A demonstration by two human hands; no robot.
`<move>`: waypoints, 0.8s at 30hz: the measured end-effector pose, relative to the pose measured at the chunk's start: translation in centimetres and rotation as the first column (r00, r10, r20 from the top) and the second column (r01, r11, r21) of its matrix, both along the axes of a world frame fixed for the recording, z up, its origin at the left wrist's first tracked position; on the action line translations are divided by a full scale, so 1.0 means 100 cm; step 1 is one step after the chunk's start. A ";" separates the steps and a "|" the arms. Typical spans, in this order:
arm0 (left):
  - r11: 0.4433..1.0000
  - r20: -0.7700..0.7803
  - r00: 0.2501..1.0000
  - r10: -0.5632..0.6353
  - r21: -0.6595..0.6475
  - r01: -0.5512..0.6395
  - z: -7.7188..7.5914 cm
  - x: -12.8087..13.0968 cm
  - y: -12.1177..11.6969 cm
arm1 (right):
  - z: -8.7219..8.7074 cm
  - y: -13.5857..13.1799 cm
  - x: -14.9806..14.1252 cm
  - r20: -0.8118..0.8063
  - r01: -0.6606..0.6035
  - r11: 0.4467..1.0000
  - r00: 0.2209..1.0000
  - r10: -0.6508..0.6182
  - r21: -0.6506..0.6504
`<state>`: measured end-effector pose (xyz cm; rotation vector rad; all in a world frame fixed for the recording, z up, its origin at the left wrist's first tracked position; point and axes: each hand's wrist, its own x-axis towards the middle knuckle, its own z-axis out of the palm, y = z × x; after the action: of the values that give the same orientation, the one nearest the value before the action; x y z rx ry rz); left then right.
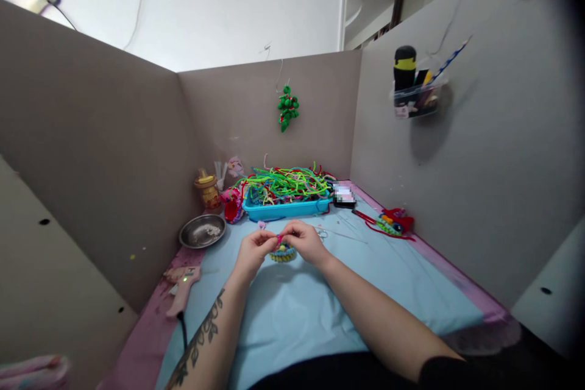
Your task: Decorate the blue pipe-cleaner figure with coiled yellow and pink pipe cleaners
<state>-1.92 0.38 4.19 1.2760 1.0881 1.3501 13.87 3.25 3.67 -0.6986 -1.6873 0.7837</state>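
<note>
Both hands meet over the middle of the light blue table cover [292, 311]. My left hand [255, 251] pinches a small piece of pink pipe cleaner [280, 239] between thumb and fingertips. From the other side my right hand [304, 242] closes its fingertips on the same pink piece. Just below the fingers sits a small round piece [283, 255] in blue and yellow, looking like coiled pipe cleaner, with a pale yellow ball on top. My fingers partly cover it, and I cannot tell whether the pink piece is joined to it.
A blue tray [287, 211] heaped with colourful pipe cleaners stands at the back. To the left are a metal bowl [202, 233] and a pink glue gun [184, 289] with its cord. A finished-looking colourful piece [395, 222] lies right. Grey partitions enclose three sides.
</note>
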 end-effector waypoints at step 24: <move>0.987 -0.069 0.991 0.113 0.118 -0.104 0.000 0.000 0.000 | -0.011 0.001 -0.004 0.018 0.178 0.933 0.981 -0.193 0.312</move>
<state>-1.91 0.38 4.24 1.3773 1.1606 1.4743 13.50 3.36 2.56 -0.6489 -1.7095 0.3601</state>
